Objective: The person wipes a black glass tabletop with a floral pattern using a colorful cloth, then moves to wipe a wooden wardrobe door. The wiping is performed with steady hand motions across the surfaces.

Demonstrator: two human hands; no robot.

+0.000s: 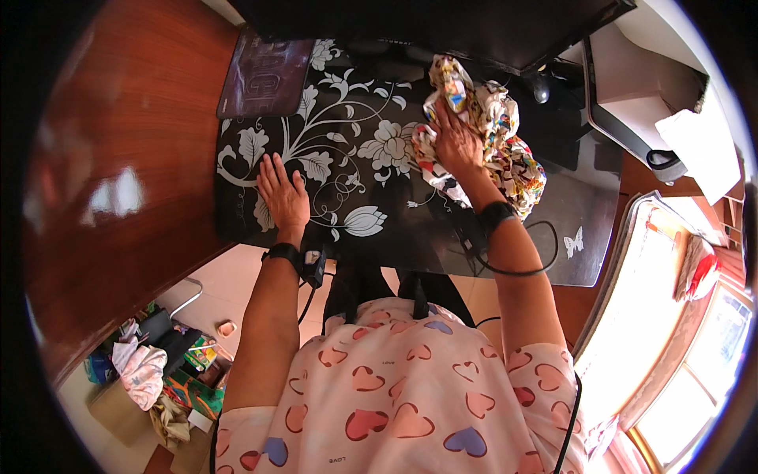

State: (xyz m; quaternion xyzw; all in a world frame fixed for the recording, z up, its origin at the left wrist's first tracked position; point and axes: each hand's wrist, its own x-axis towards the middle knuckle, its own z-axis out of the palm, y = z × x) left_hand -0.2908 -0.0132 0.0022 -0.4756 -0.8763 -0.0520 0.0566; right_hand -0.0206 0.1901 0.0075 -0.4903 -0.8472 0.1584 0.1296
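Note:
A glossy black desk top (pixel 408 231) with a white floral print lies in front of me. My left hand (pixel 284 192) rests palm down on its left part, fingers stretched and slightly apart, holding nothing. On the right, my right hand (pixel 459 139) presses onto a crumpled multicoloured patterned cloth (pixel 512 160), the fingertips partly sunk in its folds. The cloth is bunched on the desk and spreads beyond the hand on both sides. A dark band circles each wrist; the left one carries a small black device (pixel 313 266) with a cable.
Along the far edge stands a dark monitor (pixel 426 23). A dark printed mouse pad (pixel 266 77) lies at the far left, beside a reddish-brown wooden panel (pixel 136 148). A black cable (pixel 551 260) loops by my right forearm. Clothes and boxes (pixel 160 379) are piled on the floor at left.

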